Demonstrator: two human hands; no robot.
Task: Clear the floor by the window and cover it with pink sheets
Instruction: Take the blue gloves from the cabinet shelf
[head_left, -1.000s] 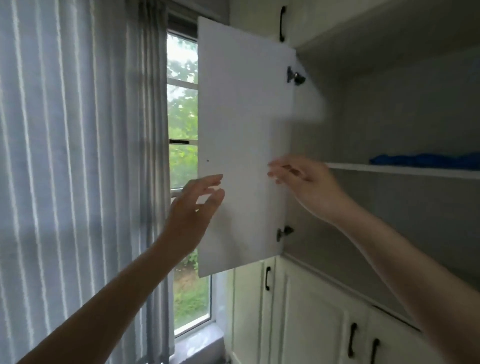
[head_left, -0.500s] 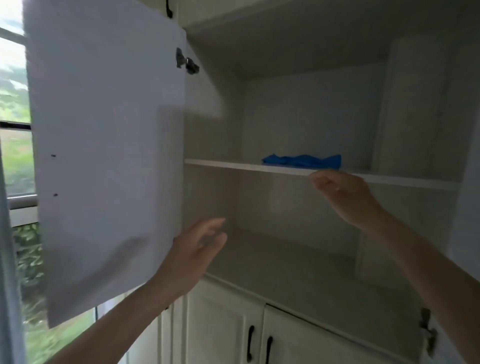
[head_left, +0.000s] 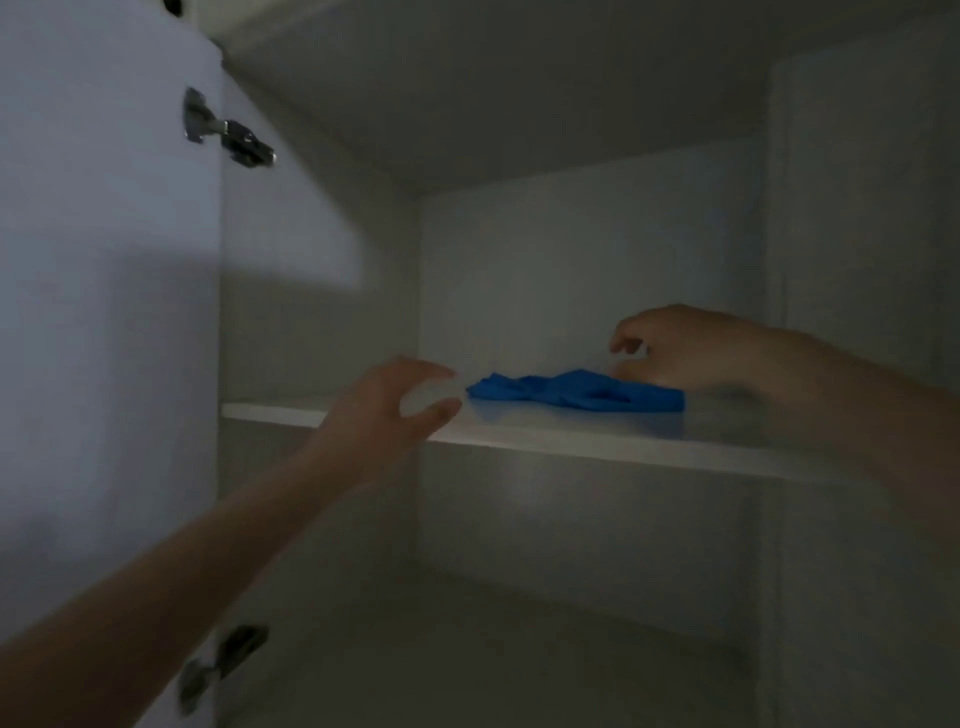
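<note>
A crumpled blue glove-like item (head_left: 576, 392) lies on the white middle shelf (head_left: 597, 441) of an open wall cupboard. My right hand (head_left: 680, 348) is over the shelf at the blue item's right end, fingers loosely curled and touching it near the back. My left hand (head_left: 389, 410) hovers at the shelf's front edge, just left of the blue item, with thumb and fingers spread and holding nothing. No pink sheets, window or floor show in the dim head view.
The cupboard's white door (head_left: 104, 312) stands open on the left, with metal hinges (head_left: 228, 135) at top and bottom. A lower compartment (head_left: 519, 649) lies below the shelf. The cupboard's right wall (head_left: 862, 260) closes in the space.
The view moved from the window and door into the dark cupboard. My right hand rose from below the shelf edge onto the shelf at the blue item; my left hand lifted toward it.
</note>
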